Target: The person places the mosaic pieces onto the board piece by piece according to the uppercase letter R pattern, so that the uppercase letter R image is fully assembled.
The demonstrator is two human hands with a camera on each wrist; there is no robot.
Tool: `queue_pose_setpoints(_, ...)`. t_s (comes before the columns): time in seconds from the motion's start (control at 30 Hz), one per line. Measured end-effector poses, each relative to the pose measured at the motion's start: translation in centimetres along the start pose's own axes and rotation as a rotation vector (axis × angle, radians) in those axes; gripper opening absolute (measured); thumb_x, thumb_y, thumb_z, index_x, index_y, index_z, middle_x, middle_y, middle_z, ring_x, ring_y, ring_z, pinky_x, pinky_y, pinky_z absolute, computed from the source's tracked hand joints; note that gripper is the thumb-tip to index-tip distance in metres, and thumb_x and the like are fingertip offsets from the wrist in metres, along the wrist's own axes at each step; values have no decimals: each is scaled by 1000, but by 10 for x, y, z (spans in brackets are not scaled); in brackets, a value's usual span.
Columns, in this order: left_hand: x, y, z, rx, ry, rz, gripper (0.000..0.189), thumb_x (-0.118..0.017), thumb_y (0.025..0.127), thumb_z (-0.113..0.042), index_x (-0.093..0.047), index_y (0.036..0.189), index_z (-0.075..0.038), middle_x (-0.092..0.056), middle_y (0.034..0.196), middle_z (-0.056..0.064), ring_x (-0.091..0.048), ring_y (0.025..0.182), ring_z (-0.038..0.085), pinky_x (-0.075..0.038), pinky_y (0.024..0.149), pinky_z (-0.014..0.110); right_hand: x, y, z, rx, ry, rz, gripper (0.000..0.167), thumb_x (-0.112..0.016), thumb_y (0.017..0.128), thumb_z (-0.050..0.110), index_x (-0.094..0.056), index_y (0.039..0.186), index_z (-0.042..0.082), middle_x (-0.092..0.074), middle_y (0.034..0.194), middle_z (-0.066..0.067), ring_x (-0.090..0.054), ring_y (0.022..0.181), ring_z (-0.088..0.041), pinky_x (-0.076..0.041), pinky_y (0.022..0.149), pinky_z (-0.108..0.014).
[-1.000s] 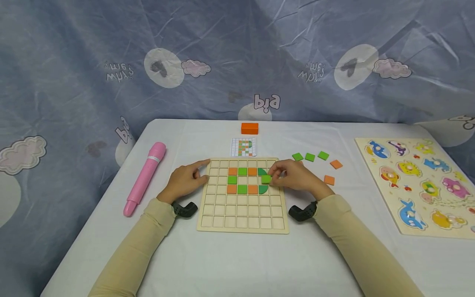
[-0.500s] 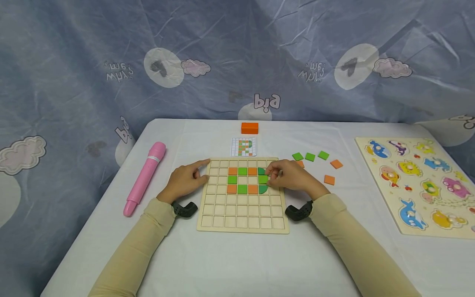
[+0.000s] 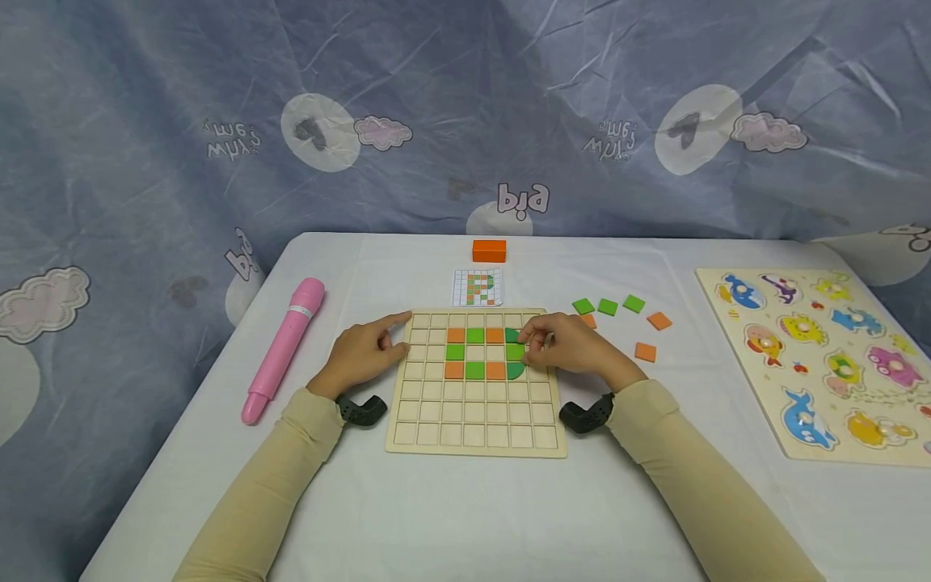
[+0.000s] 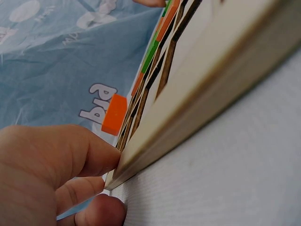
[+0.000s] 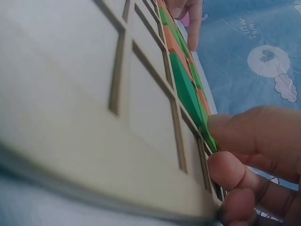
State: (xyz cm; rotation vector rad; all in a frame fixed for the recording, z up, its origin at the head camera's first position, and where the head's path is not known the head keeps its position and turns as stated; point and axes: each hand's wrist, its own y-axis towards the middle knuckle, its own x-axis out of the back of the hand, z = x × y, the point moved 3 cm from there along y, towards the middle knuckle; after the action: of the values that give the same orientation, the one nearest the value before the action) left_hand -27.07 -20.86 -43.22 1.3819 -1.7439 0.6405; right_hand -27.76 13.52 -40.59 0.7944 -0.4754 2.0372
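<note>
A wooden grid board lies on the table with orange and green tiles set in its upper middle cells. Between two dark green rounded tiles, a light green square tile sits at its cell on the right side of the pattern. My right hand pinches that tile, its thumb and fingertips right at it in the right wrist view. My left hand rests its spread thumb and index finger on the board's left edge; in the left wrist view the thumb touches the rim near the corner.
Several loose green tiles and orange tiles lie right of the board. Behind it are a pattern card and an orange block. A pink wand-like object lies left, an animal puzzle board right.
My right hand has moved slightly left and lowered the green square tile into line between the two dark green tiles. Over the last half second it stays still. My left hand has not moved.
</note>
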Motion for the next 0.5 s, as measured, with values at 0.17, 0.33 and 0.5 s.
queue_pose_setpoints(0.17, 0, 1, -1, -8, -5, -6, 58, -73, 96, -25, -64, 152, -11, -60, 71, -5, -52, 63, 13, -38, 61, 33, 8, -4, -3, -18, 94, 1, 22, -79, 96, 8, -74, 115, -1, -64, 86, -2, -53, 70, -16, -45, 66, -28)
queue_pose_setpoints(0.33, -1, 2, 0, -7, -1, -4, 58, -72, 97, -26, -64, 152, -11, -60, 71, -4, -52, 63, 13, -37, 61, 33, 25, -10, -12, -59, 150, -55, 23, -76, 99, 9, -75, 120, -1, -64, 94, -6, -54, 65, -15, -47, 62, -28)
queue_pose_setpoints(0.5, -1, 1, 0, 11, 0, 8, 59, -72, 98, -26, -62, 154, -12, -60, 73, -3, -52, 64, 14, -37, 62, 33, 47, -20, -26, -101, 232, -138, 31, -74, 102, 12, -71, 129, -3, -65, 97, -9, -54, 66, -14, -48, 62, -29)
